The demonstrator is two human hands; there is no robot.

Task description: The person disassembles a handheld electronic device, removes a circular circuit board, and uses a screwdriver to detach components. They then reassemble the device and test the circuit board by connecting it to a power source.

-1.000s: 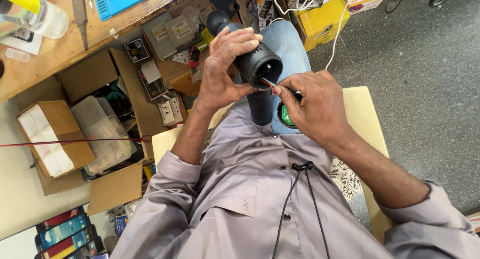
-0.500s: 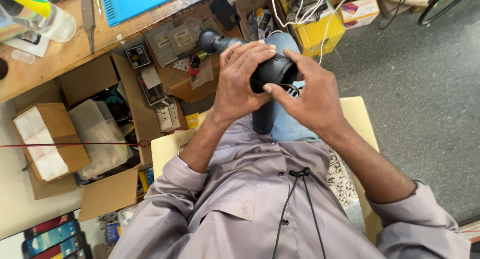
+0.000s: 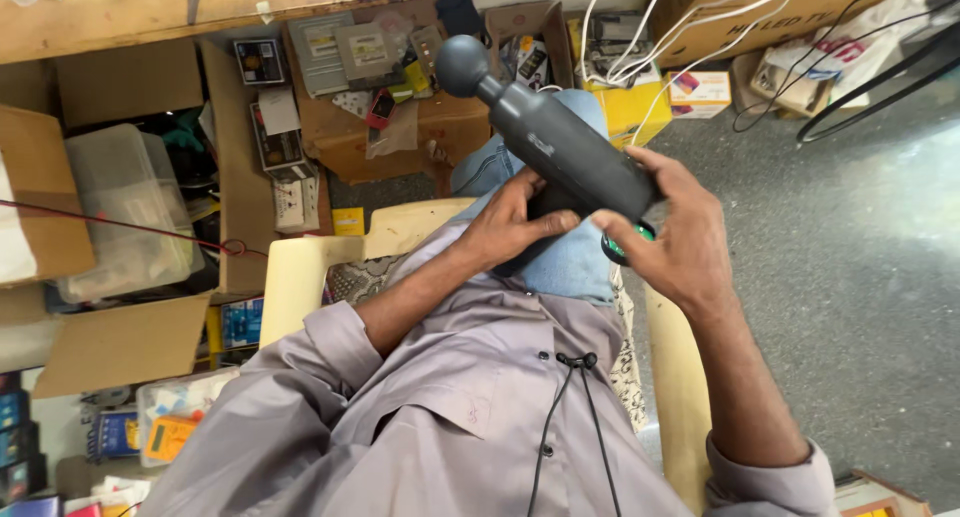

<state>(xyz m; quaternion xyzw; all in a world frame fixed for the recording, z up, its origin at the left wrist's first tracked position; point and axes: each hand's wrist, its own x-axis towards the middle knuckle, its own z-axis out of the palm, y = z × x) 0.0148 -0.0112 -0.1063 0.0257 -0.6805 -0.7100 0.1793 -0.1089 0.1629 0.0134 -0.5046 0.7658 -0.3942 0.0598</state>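
Here the left hand (image 3: 515, 222) curled around the handle of a dark grey massage gun (image 3: 560, 147). The right hand (image 3: 670, 239) clasped its rear end, fingers wrapped over the barrel, above the person's lap.

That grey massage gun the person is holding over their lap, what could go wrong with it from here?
The massage gun is held only at its rear end, by the left hand from below and the right hand at the back. Its long body and ball head stick out unsupported, so it might tip forward and drop onto the knee or the cluttered cardboard box. The white cables hang close by, so a swing of the tool could snag them.
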